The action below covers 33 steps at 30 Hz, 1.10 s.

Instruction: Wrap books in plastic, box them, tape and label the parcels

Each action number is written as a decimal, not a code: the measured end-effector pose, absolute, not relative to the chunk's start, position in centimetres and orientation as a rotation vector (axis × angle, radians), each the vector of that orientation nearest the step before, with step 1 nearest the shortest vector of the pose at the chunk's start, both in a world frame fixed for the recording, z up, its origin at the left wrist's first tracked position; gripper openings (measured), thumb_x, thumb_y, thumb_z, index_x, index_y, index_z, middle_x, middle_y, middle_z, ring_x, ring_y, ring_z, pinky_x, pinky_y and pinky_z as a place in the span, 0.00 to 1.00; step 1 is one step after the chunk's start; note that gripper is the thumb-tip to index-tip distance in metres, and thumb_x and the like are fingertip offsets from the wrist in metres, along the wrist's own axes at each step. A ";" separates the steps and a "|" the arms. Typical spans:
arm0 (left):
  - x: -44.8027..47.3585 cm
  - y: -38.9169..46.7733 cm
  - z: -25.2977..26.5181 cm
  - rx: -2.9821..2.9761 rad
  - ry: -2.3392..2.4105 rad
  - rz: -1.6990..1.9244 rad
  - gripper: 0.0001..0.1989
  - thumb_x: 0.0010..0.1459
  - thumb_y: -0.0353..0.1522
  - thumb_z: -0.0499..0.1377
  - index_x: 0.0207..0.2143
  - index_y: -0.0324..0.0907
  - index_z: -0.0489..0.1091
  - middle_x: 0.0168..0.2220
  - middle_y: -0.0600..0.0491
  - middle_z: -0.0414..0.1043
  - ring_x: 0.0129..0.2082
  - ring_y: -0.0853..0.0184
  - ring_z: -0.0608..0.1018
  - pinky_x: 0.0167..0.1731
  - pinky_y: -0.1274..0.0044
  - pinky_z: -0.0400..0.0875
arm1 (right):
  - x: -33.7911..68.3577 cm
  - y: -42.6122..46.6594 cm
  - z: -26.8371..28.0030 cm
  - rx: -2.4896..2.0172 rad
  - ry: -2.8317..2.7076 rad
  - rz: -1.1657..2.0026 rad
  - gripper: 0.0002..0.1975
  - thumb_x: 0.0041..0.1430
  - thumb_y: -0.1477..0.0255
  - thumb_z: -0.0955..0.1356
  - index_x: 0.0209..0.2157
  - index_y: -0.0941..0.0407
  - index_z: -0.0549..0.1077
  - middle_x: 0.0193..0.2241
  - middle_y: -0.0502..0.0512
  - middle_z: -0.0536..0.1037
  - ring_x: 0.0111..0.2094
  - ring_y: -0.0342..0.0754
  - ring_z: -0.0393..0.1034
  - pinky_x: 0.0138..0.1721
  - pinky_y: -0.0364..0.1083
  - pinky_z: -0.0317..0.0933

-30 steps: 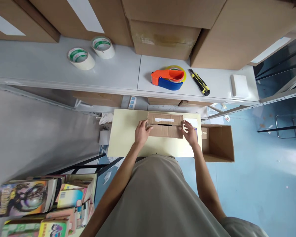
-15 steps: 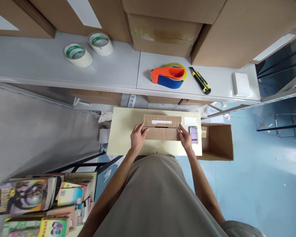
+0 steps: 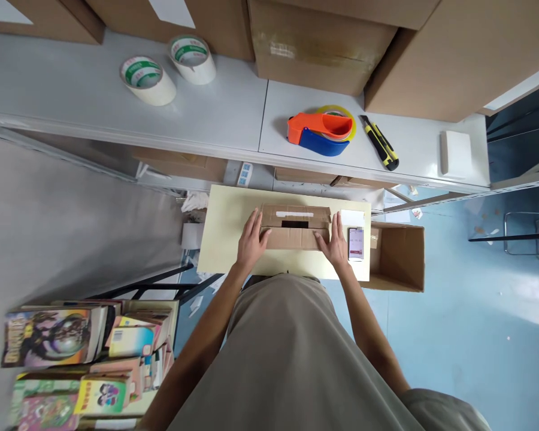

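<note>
Head view: the cardboard box gapes wider than before.

Across the top, a long, pale grey shelf; below, a cream table. To the right, blue floor with scattered scraps and a white glare towards the edge. At left, a plain grey surface, wall or floor unclear; dark metal bars near the table's left end.

no writing clear enough to read
</note>
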<state>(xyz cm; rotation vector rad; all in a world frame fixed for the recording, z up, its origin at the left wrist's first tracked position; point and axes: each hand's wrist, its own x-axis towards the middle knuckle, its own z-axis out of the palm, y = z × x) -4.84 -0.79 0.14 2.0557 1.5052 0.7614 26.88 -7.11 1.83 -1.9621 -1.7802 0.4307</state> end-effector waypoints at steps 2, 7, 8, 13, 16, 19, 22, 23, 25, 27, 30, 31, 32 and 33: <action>-5.3 -0.7 -0.1 2.078 1.481 0.742 0.29 0.77 0.46 0.55 0.71 0.40 0.68 0.74 0.37 0.66 0.75 0.49 0.70 0.73 0.57 0.69 | 27.1 -7.1 1.6 -1.915 -1.807 0.412 0.40 0.78 0.51 0.65 0.81 0.56 0.55 0.81 0.69 0.53 0.76 0.66 0.62 0.62 0.62 0.77; -5.7 -1.5 -1.1 2.072 1.490 0.773 0.25 0.77 0.47 0.57 0.66 0.42 0.74 0.70 0.39 0.73 0.70 0.52 0.77 0.70 0.60 0.74 | 27.0 -7.5 0.3 -1.801 -1.807 0.447 0.25 0.78 0.56 0.67 0.67 0.52 0.78 0.74 0.62 0.70 0.75 0.61 0.65 0.72 0.62 0.68; -5.6 -1.6 -1.3 2.060 1.504 0.796 0.25 0.77 0.47 0.57 0.65 0.42 0.75 0.70 0.39 0.74 0.69 0.52 0.78 0.69 0.60 0.75 | 26.9 -7.6 -0.1 -1.801 -1.775 0.453 0.24 0.78 0.56 0.67 0.66 0.53 0.79 0.73 0.63 0.71 0.75 0.62 0.66 0.72 0.62 0.68; -4.8 -1.9 -2.4 1.990 1.584 0.884 0.23 0.77 0.47 0.58 0.62 0.44 0.79 0.66 0.40 0.78 0.63 0.52 0.83 0.64 0.62 0.81 | 26.3 -7.4 -1.5 -1.786 -1.636 0.462 0.21 0.77 0.58 0.69 0.59 0.55 0.84 0.68 0.63 0.77 0.73 0.63 0.68 0.72 0.64 0.69; -4.6 -1.9 -2.7 1.966 1.614 0.932 0.21 0.76 0.46 0.59 0.60 0.45 0.81 0.64 0.42 0.80 0.61 0.52 0.85 0.63 0.63 0.82 | 26.2 -7.3 -1.8 -1.763 -1.596 0.438 0.20 0.77 0.58 0.69 0.57 0.55 0.86 0.66 0.63 0.78 0.71 0.63 0.71 0.71 0.63 0.71; -4.5 -1.8 -2.6 1.957 1.624 0.962 0.21 0.77 0.46 0.59 0.58 0.44 0.82 0.64 0.43 0.80 0.60 0.53 0.85 0.61 0.64 0.83 | 26.1 -7.4 -1.9 -1.757 -1.570 0.420 0.20 0.77 0.58 0.70 0.56 0.56 0.86 0.66 0.64 0.79 0.70 0.63 0.73 0.70 0.62 0.71; -4.4 -1.8 -2.5 1.956 1.630 0.963 0.21 0.77 0.46 0.58 0.57 0.44 0.83 0.63 0.43 0.81 0.59 0.53 0.86 0.61 0.64 0.83 | 25.9 -7.5 -2.0 -1.758 -1.552 0.431 0.19 0.77 0.58 0.70 0.56 0.55 0.86 0.65 0.64 0.80 0.70 0.63 0.73 0.71 0.62 0.70; -4.4 -1.7 -2.4 1.959 1.631 0.958 0.21 0.77 0.46 0.57 0.57 0.45 0.83 0.62 0.43 0.81 0.59 0.53 0.86 0.61 0.64 0.83 | 25.9 -7.5 -2.0 -1.763 -1.546 0.436 0.19 0.77 0.59 0.70 0.56 0.55 0.86 0.65 0.64 0.80 0.70 0.63 0.73 0.71 0.62 0.70; -4.4 -1.6 -2.4 1.972 1.628 0.951 0.21 0.77 0.46 0.57 0.56 0.45 0.83 0.62 0.43 0.82 0.58 0.54 0.86 0.60 0.63 0.84 | 25.7 -7.4 -1.9 -1.776 -1.546 0.440 0.19 0.77 0.59 0.69 0.55 0.55 0.86 0.65 0.65 0.80 0.69 0.63 0.73 0.71 0.63 0.70; -4.4 -1.5 -2.2 1.988 1.617 0.946 0.21 0.77 0.47 0.57 0.56 0.46 0.82 0.62 0.43 0.82 0.57 0.53 0.87 0.59 0.61 0.84 | 25.6 -7.4 -1.8 -1.798 -1.554 0.423 0.20 0.78 0.58 0.68 0.55 0.56 0.86 0.64 0.65 0.80 0.69 0.62 0.74 0.70 0.63 0.71; -4.6 -1.4 -1.6 2.011 1.596 0.941 0.21 0.76 0.48 0.56 0.55 0.47 0.82 0.60 0.42 0.83 0.56 0.53 0.87 0.57 0.60 0.86 | 25.3 -7.4 -1.3 -1.818 -1.572 0.378 0.21 0.78 0.57 0.66 0.53 0.55 0.86 0.62 0.64 0.82 0.67 0.62 0.76 0.67 0.63 0.74; -4.7 -1.3 -1.1 2.022 1.591 0.937 0.21 0.76 0.48 0.57 0.54 0.48 0.82 0.60 0.42 0.83 0.57 0.52 0.87 0.56 0.60 0.86 | 25.2 -7.5 -1.1 -1.817 -1.580 0.364 0.21 0.78 0.56 0.66 0.53 0.54 0.86 0.61 0.64 0.83 0.67 0.62 0.77 0.65 0.63 0.76; -4.7 -1.2 -0.6 2.036 1.591 0.936 0.20 0.75 0.49 0.57 0.53 0.48 0.83 0.59 0.42 0.83 0.57 0.51 0.86 0.57 0.59 0.85 | 25.2 -7.6 -0.7 -1.809 -1.591 0.351 0.21 0.78 0.56 0.66 0.52 0.53 0.86 0.60 0.64 0.84 0.66 0.63 0.78 0.64 0.64 0.77; -4.6 -0.9 0.1 2.050 1.594 0.943 0.20 0.74 0.49 0.58 0.51 0.48 0.83 0.59 0.41 0.83 0.58 0.50 0.85 0.57 0.57 0.84 | 25.1 -7.5 -0.2 -1.799 -1.603 0.336 0.21 0.78 0.56 0.65 0.52 0.53 0.86 0.59 0.63 0.85 0.65 0.63 0.78 0.62 0.64 0.78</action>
